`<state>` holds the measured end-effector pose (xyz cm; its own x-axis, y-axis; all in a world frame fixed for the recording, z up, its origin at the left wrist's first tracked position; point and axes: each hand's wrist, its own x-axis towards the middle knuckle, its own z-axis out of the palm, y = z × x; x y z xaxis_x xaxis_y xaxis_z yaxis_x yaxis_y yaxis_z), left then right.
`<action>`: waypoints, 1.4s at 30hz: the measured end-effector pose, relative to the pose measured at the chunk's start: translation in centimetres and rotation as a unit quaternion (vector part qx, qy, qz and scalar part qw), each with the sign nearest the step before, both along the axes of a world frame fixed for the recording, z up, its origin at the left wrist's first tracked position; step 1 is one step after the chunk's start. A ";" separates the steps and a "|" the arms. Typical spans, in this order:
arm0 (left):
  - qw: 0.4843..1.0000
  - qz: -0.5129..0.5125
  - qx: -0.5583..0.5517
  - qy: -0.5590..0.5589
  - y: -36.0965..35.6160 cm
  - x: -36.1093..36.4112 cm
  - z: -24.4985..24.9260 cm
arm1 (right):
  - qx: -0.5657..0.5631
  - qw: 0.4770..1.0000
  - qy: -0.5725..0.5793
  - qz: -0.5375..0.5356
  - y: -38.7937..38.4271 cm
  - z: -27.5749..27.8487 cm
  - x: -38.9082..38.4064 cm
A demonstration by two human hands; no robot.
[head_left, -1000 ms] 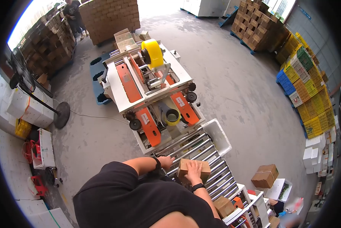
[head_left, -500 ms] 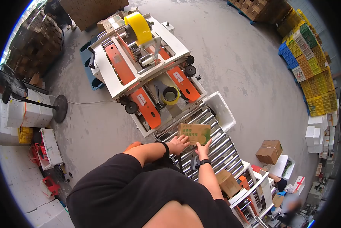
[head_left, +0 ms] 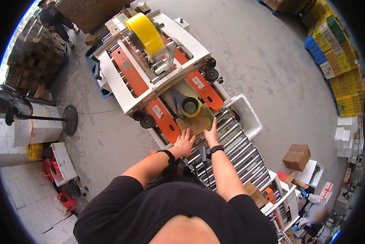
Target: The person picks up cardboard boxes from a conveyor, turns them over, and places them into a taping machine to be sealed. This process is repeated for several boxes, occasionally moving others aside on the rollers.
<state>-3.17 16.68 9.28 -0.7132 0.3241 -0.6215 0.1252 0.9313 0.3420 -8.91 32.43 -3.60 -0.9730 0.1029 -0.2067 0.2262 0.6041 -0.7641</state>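
A small printed cardboard box (head_left: 199,125) lies at the mouth of the carton sealing machine (head_left: 127,101), between its two orange side guides. Its far part is hidden beneath a mounted yellow-rimmed tape roll (head_left: 198,106). My left hand (head_left: 183,143) touches the near left edge of the box with fingers spread. At the near right corner is my right hand (head_left: 211,133), its fingers stretched along the side and thumb apart. Neither hand is wrapped round the box. Under my right forearm runs the roller conveyor (head_left: 235,148).
A large yellow tape roll (head_left: 145,33) tops the machine. Beside the conveyor stands a white foam bin (head_left: 250,118). Another carton (head_left: 255,195) sits at the conveyor's near end. A fan (head_left: 70,120) stands left; stacked crates (head_left: 333,65) line the right. Two other people are in view.
The printed box has moved forward off the rollers into the machine's mouth, both my hands moving with it. A person at the back left has come more fully into view.
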 end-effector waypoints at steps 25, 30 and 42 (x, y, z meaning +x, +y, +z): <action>0.967 -0.220 -0.031 -0.125 4.2 1.4 -5.6 | 0.304 0.904 -0.116 -0.275 18.2 11.5 29.5; 0.969 -0.211 -0.052 -0.122 5.0 2.1 -6.1 | 0.450 0.839 -0.234 -0.197 23.8 14.6 30.3; 0.975 -0.137 -0.088 -0.152 2.3 3.6 -4.4 | 0.412 0.867 -0.268 -0.079 30.0 13.9 26.9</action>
<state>0.43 18.97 4.89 -0.3890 0.3453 -0.8541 0.2948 0.9250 0.2397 17.96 62.38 10.30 -0.7199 0.5544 -0.4176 0.5458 0.8239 0.1529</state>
